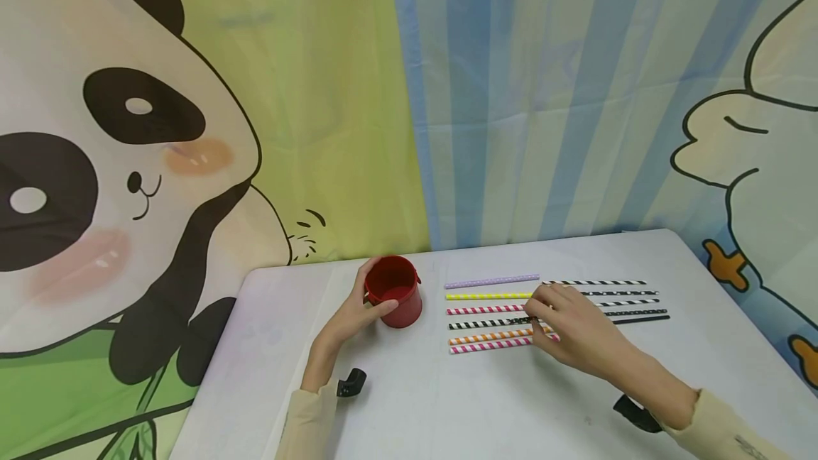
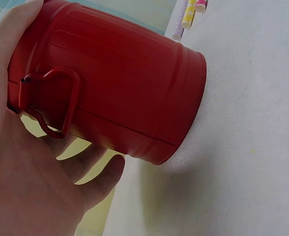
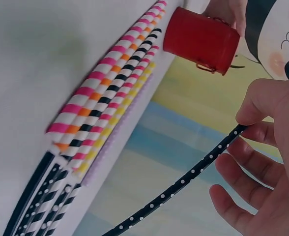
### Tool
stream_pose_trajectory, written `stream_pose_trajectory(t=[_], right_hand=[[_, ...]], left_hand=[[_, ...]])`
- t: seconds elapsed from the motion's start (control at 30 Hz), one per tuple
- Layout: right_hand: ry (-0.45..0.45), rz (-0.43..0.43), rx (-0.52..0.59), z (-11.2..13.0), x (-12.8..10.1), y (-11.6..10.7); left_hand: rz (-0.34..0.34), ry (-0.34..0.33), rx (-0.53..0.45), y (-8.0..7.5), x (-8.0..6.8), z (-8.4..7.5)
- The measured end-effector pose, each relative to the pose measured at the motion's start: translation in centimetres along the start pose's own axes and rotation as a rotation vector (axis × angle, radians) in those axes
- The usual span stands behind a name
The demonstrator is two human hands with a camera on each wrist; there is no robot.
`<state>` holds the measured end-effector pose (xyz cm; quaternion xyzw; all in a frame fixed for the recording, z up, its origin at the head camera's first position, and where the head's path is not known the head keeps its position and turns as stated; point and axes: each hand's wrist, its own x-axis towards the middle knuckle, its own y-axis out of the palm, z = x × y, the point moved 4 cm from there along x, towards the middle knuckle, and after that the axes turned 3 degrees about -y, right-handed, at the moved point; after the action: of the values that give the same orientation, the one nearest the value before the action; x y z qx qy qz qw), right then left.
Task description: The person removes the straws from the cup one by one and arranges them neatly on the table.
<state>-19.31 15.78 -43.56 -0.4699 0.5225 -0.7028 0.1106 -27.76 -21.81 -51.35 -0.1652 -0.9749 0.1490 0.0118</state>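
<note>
A small red metal bucket [image 1: 404,307] with wire handles on its sides stands near the table's far edge, its mouth upward. My left hand [image 1: 358,311] grips it, the thumb over the near rim and fingers round the left side. In the right wrist view, my right hand [image 3: 262,162] pinches one end of a black paper straw with white dots [image 3: 184,181]. The straw's other end runs out of that view. Below this hand lies a row of coloured straws: striped pink [image 1: 488,346], orange [image 1: 479,338], black, red, yellow dotted [image 1: 486,297] and lilac dotted [image 1: 492,281].
Several black or black-and-white straws [image 1: 639,319] lie to the right of the coloured row, partly behind the right hand. A white cloth covers the table [image 1: 396,403]. Behind it hangs a printed curtain [image 1: 332,91] with a panda and blue stripes.
</note>
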Motion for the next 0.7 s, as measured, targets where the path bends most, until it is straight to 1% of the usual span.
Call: stream_pose_trajectory(t=[0.03,0.07,0.3,0.43,0.57,0.7], right_hand=[[0.0,0.002,-0.003,-0.2,-0.3,0.0],[0.003,0.006,-0.009,-0.4,-0.6,0.0],[0.052,0.005,-0.054,-2.3,-2.9,-0.1],[0.08,0.024,-0.086,-3.3,-4.2,0.1],[0.104,0.035,-0.092,-4.2,-5.4,0.3],[0.109,0.048,-0.085,-4.9,-6.4,0.6]], left_hand=[[0.0,-0.001,-0.002,0.0,0.0,0.0],[-0.001,0.001,0.001,0.0,0.1,0.3],[-0.002,-0.015,0.007,0.0,0.0,0.3],[-0.003,-0.017,0.002,0.0,0.0,0.3],[-0.006,-0.016,0.003,0.0,-0.1,0.2],[-0.006,-0.02,0.008,-0.1,-0.1,0.2]])
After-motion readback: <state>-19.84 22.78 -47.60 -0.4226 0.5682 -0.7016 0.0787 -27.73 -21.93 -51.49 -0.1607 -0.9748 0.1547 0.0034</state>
